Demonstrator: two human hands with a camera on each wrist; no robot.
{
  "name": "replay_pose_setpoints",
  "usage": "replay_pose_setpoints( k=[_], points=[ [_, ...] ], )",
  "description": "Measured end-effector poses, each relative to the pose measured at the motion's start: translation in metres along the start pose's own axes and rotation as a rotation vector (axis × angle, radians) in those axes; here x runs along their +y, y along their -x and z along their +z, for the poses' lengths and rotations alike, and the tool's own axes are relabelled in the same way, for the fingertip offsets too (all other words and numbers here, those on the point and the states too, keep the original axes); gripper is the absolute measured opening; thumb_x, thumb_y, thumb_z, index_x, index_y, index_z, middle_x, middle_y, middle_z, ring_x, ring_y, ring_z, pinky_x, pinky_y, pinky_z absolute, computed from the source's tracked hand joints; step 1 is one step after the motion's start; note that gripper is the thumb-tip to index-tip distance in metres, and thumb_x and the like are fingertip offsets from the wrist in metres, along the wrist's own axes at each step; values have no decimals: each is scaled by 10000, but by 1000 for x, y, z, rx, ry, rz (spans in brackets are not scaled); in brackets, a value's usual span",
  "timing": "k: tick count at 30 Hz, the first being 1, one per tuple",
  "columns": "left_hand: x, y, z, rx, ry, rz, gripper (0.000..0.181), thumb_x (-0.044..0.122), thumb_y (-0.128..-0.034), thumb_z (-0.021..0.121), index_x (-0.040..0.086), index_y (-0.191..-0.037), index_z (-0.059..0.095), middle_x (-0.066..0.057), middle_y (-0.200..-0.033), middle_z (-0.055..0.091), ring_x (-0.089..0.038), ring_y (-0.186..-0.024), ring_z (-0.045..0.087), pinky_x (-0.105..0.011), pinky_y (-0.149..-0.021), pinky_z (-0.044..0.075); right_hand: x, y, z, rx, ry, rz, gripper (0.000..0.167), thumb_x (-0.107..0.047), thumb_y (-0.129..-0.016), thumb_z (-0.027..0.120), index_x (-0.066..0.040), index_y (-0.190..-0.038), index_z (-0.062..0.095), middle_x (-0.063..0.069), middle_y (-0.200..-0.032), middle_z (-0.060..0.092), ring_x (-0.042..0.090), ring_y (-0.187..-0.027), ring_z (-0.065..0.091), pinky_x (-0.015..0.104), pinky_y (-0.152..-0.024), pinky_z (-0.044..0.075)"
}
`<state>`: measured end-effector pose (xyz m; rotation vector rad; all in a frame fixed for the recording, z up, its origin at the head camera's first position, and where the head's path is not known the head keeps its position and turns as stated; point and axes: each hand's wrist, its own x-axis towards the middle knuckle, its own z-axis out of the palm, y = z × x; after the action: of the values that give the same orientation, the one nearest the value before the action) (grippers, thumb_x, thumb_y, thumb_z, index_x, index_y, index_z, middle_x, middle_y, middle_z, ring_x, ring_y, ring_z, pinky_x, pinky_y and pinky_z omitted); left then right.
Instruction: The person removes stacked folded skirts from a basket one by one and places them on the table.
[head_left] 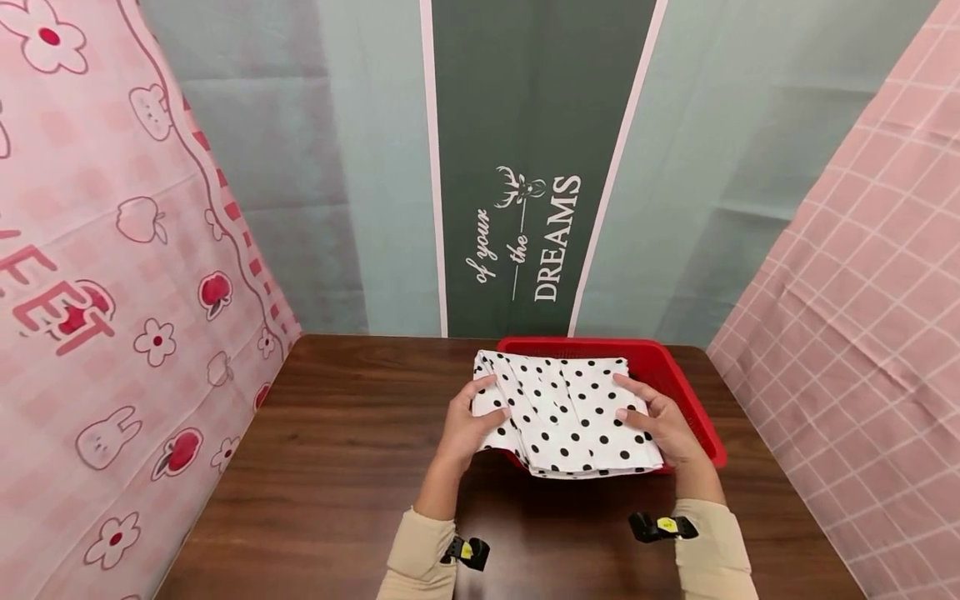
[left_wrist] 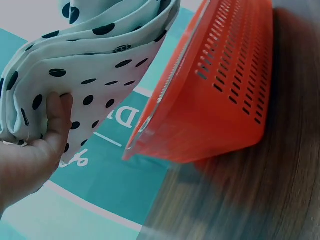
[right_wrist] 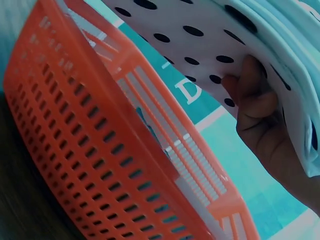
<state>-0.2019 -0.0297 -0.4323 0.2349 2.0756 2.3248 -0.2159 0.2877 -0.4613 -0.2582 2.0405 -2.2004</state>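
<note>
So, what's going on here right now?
A person's left hand and right hand grip opposite sides of a folded white cloth with black dots. They hold it up, above the red basket and clear of its rim. The basket stands on the wooden table.

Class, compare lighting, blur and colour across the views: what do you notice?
Head: mostly sharp, pale sheen and dark shadow on the brown wood-grain table; left wrist: table smeared, the red perforated plastic basket looking orange; right wrist: dim, bluish, right hand shadowed.
</note>
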Motion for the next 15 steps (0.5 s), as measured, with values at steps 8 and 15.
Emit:
replay_pose_setpoints(
  k=[8,15],
  points=[
    [6,13,-15,42,-17,8,513,-59,-769,671,-54,-1261,526,-194,-1382,396,-296,-1318,231,-457,-1015,266,-2,1,23,-3,-30,-13,578,14,-893,583,-27,-1422,352,1,-1105,633,193,-855,659,343,-700,526],
    [3,21,-29,57,3,13,516,-62,-769,674,-52,-1263,522,-197,-1400,371,-301,-1334,185,-492,-1021,237,4,1,38,8,-24,-23,606,26,-875,605,6,-1418,336,5,-1111,630,205,-843,661,359,-682,529]
  ],
)
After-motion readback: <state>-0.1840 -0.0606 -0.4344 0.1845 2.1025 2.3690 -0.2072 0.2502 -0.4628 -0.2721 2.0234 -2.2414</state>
